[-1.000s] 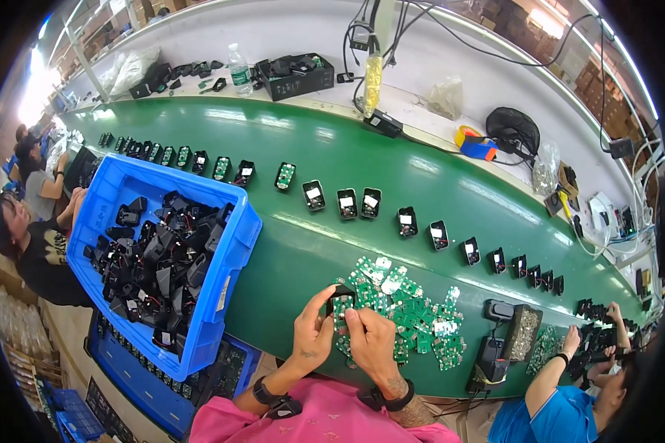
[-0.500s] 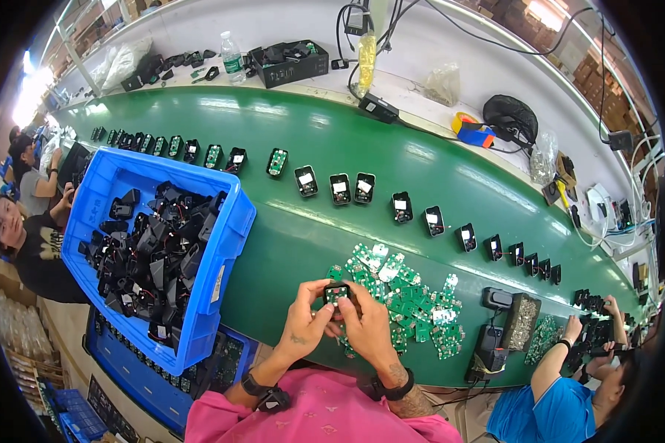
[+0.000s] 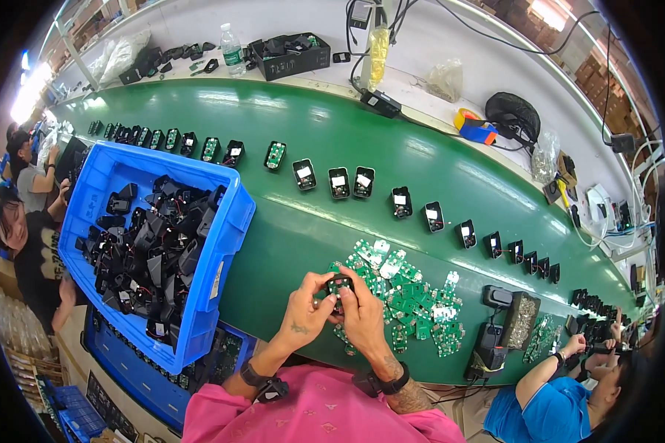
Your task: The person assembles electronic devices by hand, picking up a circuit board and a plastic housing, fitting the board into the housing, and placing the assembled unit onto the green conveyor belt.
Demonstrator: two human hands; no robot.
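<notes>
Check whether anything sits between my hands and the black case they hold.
Nothing visible does: the left hand and right hand both grip the case directly. The loose boards lie on the table, mostly to the right, not in between.

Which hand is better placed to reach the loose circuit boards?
Probably the right hand: the green circuit boards lie mostly beside it, on its right. The left hand is farther off, toward the blue bin. Both hold the black housing, so the right would need to release.
</notes>
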